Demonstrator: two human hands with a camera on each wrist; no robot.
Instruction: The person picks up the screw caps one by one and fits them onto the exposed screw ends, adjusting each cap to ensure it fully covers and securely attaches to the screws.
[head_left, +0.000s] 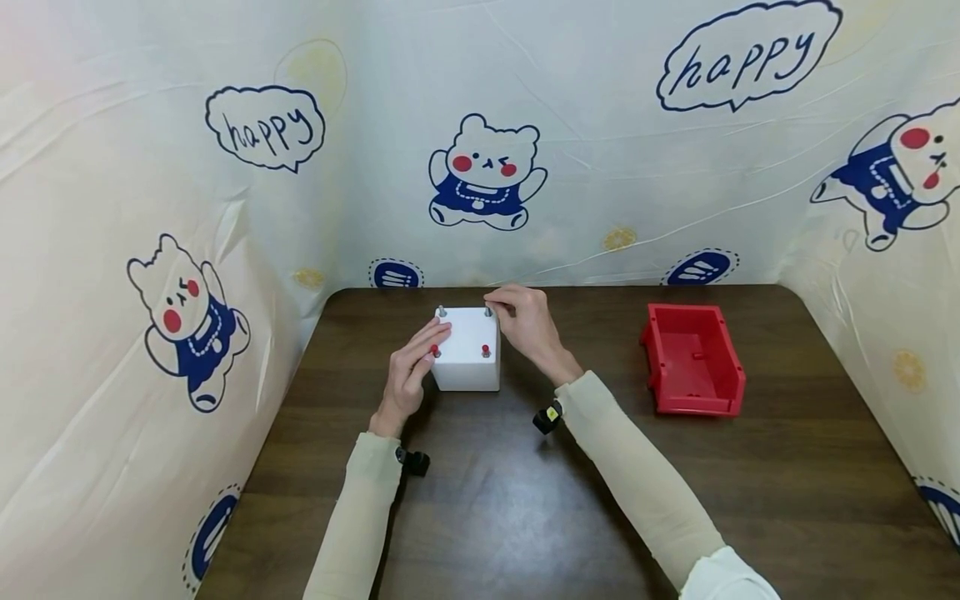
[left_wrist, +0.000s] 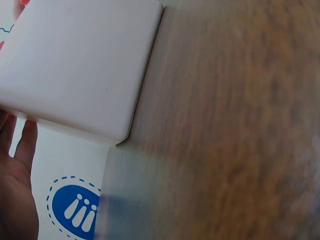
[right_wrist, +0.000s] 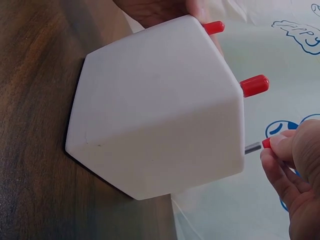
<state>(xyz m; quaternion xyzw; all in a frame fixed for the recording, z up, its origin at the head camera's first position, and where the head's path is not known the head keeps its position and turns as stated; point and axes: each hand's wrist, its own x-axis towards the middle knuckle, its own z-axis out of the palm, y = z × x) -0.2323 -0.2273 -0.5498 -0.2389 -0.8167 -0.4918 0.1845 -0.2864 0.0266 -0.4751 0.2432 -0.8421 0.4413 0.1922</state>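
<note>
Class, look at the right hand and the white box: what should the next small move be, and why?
Probably, the right hand should line its red cap up with the bare pin and push it on. The right wrist view shows that cap pinched just off the pin's tip; two other caps sit in place, and the left hand touches the box.

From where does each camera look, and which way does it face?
Head: head-worn, facing forward and down at the white box; left hand, right hand and sleeves show.
Left wrist: worn there, facing the box's side and tabletop; left hand partly shows.
Right wrist: worn there, facing the box; both hands show.
Both wrist views share the box and tabletop.
</note>
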